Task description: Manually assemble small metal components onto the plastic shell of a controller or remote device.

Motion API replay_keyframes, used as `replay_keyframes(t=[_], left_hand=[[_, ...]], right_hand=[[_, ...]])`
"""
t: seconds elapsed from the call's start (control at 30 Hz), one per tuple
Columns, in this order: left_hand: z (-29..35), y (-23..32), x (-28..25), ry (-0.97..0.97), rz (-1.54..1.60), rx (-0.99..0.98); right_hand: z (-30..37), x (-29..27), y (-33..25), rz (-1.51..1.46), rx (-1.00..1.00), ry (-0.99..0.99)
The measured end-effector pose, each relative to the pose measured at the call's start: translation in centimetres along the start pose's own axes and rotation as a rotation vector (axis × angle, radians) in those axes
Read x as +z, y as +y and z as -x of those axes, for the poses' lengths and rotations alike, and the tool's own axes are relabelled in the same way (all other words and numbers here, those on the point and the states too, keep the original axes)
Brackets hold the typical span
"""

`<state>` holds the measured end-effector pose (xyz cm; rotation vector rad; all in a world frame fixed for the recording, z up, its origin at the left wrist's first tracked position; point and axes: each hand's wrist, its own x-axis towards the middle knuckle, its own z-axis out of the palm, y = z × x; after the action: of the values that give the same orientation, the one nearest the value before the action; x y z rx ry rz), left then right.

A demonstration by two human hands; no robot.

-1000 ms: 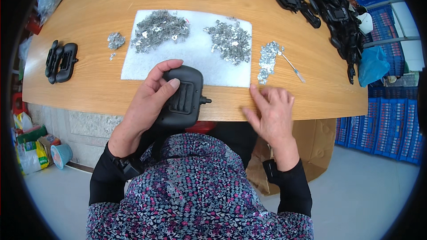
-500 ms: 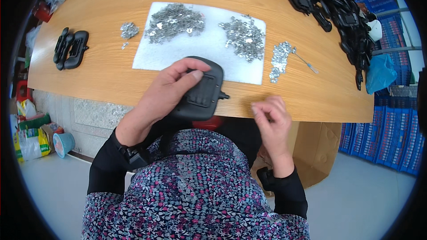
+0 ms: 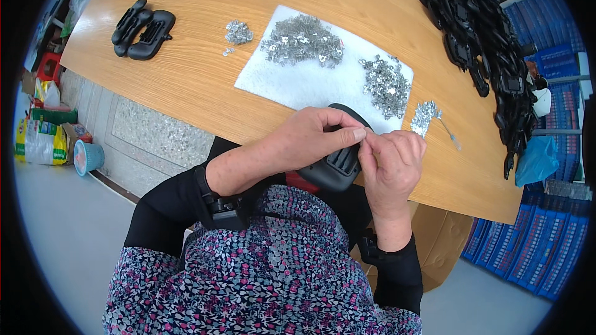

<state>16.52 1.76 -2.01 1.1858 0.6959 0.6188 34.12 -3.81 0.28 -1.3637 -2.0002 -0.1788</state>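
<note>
A black plastic housing (image 3: 332, 177) with rounded ends and a ribbed recess is held tilted at the table's near edge. My left hand (image 3: 307, 139) is closed on it, the thumb lying across its upper face. Against it, my right hand (image 3: 394, 161) has its fingers pinched together beside my left fingertips. Whatever that pinch holds is too small or hidden to make out. Just beyond lies a white foam sheet (image 3: 257, 77) bearing two heaps of small metal clips, a large heap (image 3: 301, 40) and a smaller heap (image 3: 385, 87).
Shiny small parts (image 3: 424, 118) lie right of the sheet beside a thin tool (image 3: 450, 134); another little pile (image 3: 239, 32) sits left. Black housings (image 3: 154, 36) rest at the far left. Many more black pieces (image 3: 459, 31) line the right side, near a blue bag (image 3: 537, 160).
My right hand has come left to meet the housing and my left fingertips. The housing now sits farther right and tilts differently. The whole view has turned and shifted.
</note>
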Motion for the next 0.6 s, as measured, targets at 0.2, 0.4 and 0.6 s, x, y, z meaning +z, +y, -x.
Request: replay_keyframes(t=[0.2, 0.4, 0.6], left_hand=[[-0.5, -0.2, -0.1, 0.045, 0.031, 0.035], [-0.9, 0.5, -0.7, -0.035, 0.149, -0.058], [-0.6, 0.1, -1.1, -0.126, 0.127, -0.098]], right_hand=[[-0.5, 0.6, -0.1, 0.048, 0.015, 0.023], [-1.8, -0.7, 0.1, -0.174, 0.077, -0.037], [-3.0, -2.1, -0.2, -0.357, 0.26, -0.221]])
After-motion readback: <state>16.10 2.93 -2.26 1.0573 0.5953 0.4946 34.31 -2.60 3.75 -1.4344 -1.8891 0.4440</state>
